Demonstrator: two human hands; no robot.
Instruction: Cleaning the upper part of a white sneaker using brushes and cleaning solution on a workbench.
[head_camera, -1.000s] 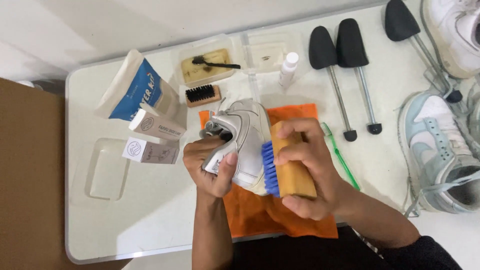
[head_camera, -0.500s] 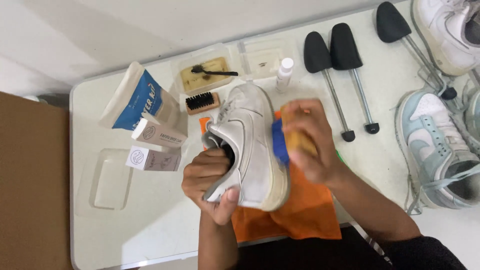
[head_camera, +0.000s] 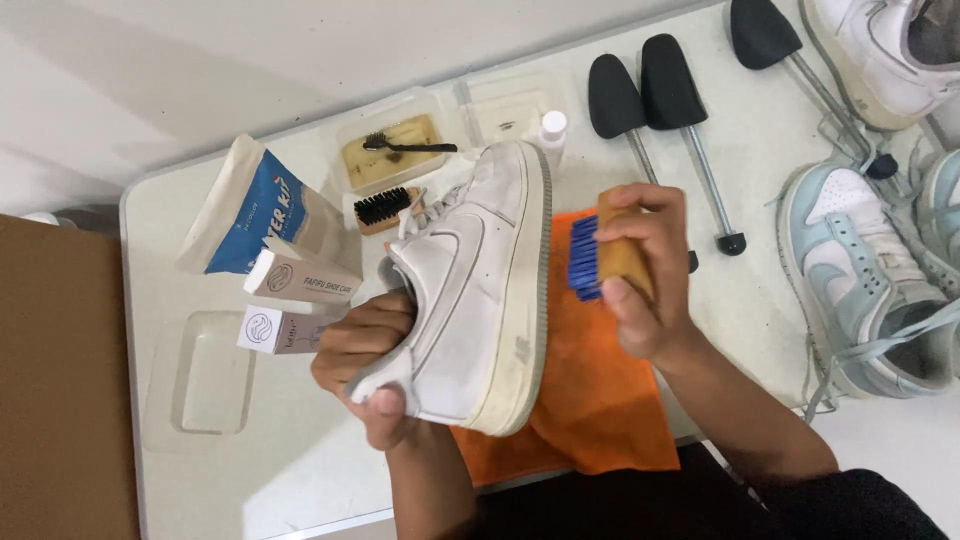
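My left hand (head_camera: 365, 365) grips a white sneaker (head_camera: 478, 290) by its heel and collar, holding it on its side above the table with the toe pointing away. My right hand (head_camera: 640, 285) holds a wooden brush with blue bristles (head_camera: 590, 258), the bristles facing the sneaker's sole edge, just to its right. An orange cloth (head_camera: 590, 400) lies under both on the white table (head_camera: 250, 480).
Two small boxes (head_camera: 295, 300), a blue-and-white pouch (head_camera: 245, 210), a small black-bristled brush (head_camera: 385, 208) and clear trays (head_camera: 405, 150) sit at left and back. Black shoe trees (head_camera: 650, 100), a small white bottle (head_camera: 552, 128) and pale blue sneakers (head_camera: 860, 270) lie to the right.
The sneaker has been turned so its side faces up and the toe points away. My right hand with the brush moved from in front of the shoe to its right side.
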